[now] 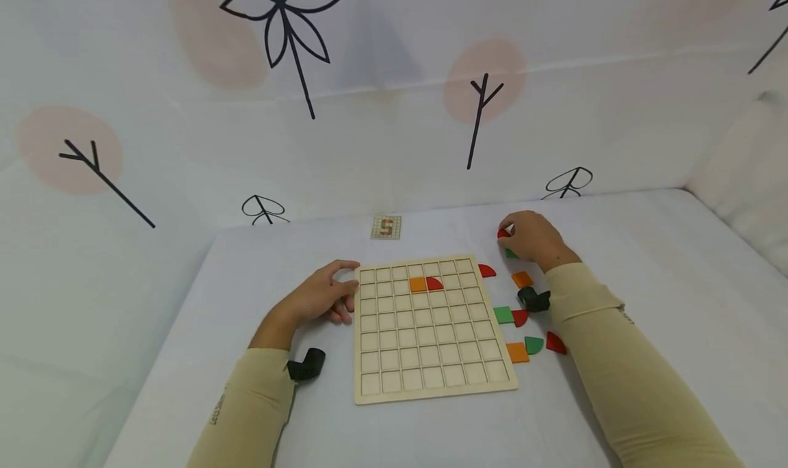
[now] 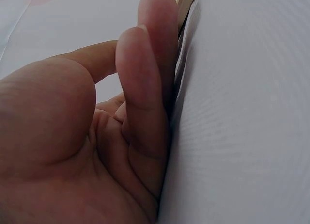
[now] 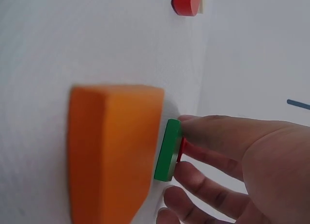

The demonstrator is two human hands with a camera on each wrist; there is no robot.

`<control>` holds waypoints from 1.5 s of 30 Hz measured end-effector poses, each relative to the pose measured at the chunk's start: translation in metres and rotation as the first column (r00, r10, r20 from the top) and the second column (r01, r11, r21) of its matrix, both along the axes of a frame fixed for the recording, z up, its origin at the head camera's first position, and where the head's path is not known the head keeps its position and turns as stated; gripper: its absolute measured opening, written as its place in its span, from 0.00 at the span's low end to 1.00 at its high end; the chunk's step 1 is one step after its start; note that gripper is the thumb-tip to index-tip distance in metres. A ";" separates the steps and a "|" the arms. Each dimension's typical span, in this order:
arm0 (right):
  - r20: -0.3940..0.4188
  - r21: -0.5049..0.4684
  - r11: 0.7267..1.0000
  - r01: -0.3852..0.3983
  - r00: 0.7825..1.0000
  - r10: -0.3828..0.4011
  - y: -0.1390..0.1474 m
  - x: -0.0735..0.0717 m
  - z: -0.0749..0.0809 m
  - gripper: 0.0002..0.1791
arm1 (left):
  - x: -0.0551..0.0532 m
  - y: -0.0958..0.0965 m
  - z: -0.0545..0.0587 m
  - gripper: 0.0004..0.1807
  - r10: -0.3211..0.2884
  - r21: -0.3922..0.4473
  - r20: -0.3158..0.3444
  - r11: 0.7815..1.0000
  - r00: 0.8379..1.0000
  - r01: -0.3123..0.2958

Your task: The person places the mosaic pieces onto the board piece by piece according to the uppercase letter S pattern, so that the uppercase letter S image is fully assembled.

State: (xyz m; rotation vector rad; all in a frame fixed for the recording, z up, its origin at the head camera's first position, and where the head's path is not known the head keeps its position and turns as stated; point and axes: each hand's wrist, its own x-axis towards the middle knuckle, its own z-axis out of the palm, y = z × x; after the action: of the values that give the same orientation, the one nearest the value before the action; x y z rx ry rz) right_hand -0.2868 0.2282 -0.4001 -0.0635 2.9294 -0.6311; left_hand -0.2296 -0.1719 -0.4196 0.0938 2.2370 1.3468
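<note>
A pale wooden grid board (image 1: 436, 397) lies flat on the white table. In its upper part sit an orange square tile (image 1: 418, 285) and, beside it, a red quarter-circle tile (image 1: 434, 284). My left hand (image 1: 321, 294) rests at the board's upper left edge, fingers relaxed and touching it. Beyond the board's upper right corner, my right hand (image 1: 533, 239) pinches a red tile (image 1: 503, 233) between thumb and fingers; its outline is mostly hidden. Just under those fingertips lies a green tile (image 3: 168, 151), with an orange tile (image 3: 116, 151) closer to the wrist camera.
Along the board's right side lie several loose tiles, among them a green square (image 1: 503, 315), an orange square (image 1: 517, 352), a green quarter-circle (image 1: 533, 345) and a red one (image 1: 556, 343). A small pattern card (image 1: 386, 227) lies behind the board, near the patterned cloth backdrop (image 1: 382, 146).
</note>
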 end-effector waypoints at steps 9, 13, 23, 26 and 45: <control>-0.026 0.002 1.000 0.005 1.000 -0.005 -0.004 0.000 0.001 0.21 | 0.000 0.000 0.001 0.27 0.004 0.000 -0.004 1.000 1.000 -0.004; -0.031 -0.023 1.000 -0.004 1.000 0.003 -0.009 0.002 0.002 0.21 | 0.000 -0.001 0.000 0.27 -0.004 -0.001 -0.004 1.000 1.000 0.004; -0.068 -0.107 0.993 -0.051 0.997 0.043 -0.030 0.009 0.010 0.20 | -0.002 0.000 -0.001 0.27 -0.004 -0.003 -0.008 1.000 1.000 0.004; -0.076 -0.140 0.987 -0.079 0.995 0.069 -0.039 0.013 0.015 0.21 | -0.001 0.000 -0.001 0.27 0.001 -0.003 -0.005 1.000 1.000 -0.001; -0.051 -0.354 0.907 -0.226 0.974 0.223 -0.072 0.029 0.017 0.19 | 0.000 0.003 0.003 0.27 0.005 -0.013 -0.010 1.000 1.000 -0.005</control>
State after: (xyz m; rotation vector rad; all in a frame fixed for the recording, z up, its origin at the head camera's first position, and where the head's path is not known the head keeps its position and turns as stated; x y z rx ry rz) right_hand -0.2583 0.1559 -0.3833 -0.4373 2.7168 -1.1148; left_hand -0.2294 -0.1693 -0.4170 0.0903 2.2552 1.3366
